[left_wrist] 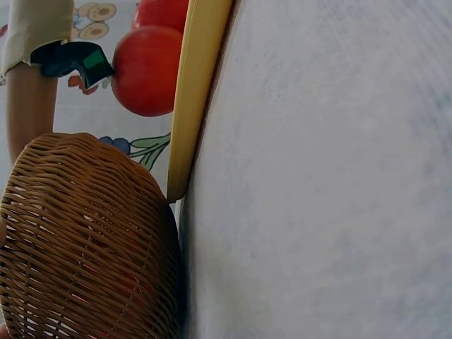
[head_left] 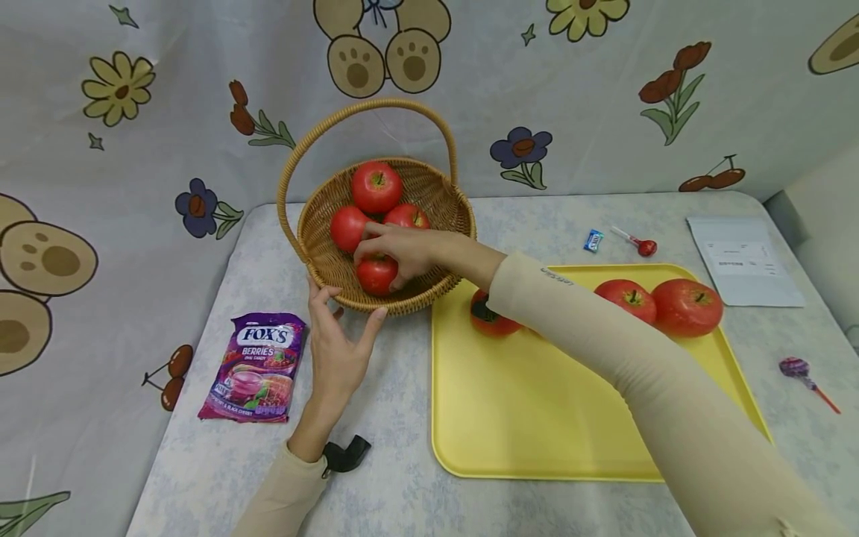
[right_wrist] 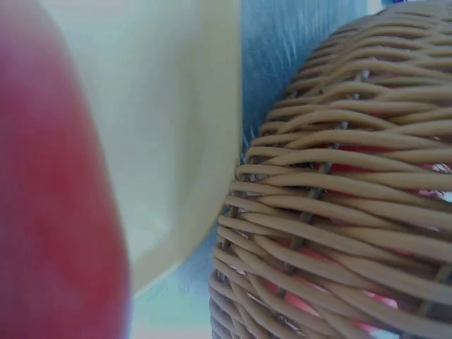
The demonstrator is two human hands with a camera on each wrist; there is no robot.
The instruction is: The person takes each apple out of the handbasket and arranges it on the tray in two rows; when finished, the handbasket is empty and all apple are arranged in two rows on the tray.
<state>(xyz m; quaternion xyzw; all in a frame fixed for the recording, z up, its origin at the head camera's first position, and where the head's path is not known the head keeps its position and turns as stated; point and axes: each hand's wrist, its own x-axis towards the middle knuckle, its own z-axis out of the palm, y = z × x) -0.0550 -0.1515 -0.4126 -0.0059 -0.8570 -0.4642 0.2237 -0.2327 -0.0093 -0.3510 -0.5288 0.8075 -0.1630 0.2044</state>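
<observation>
In the head view, a wicker basket (head_left: 322, 231) with a tall handle holds several red apples. My right hand (head_left: 409, 253) reaches into it, with thumb and fingers round the nearest apple (head_left: 374, 277). At the basket's front left, my left hand (head_left: 335, 358) grips the rim with spread thumb and fingers. The left wrist view shows the basket's woven side (left_wrist: 92, 233) close up, with the right sleeve (left_wrist: 35, 28) beyond it. In the right wrist view, red shows through the weave (right_wrist: 339, 183), and a blurred apple (right_wrist: 56, 198) fills the left.
A yellow tray (head_left: 523, 418) right of the basket bears a pair of apples (head_left: 687, 307) and another apple (head_left: 493, 322) partly behind the right arm. Left lies a purple candy bag (head_left: 258, 365). Two lollipops (head_left: 795, 367), a small blue candy (head_left: 593, 240) and a grey packet (head_left: 745, 261) lie right.
</observation>
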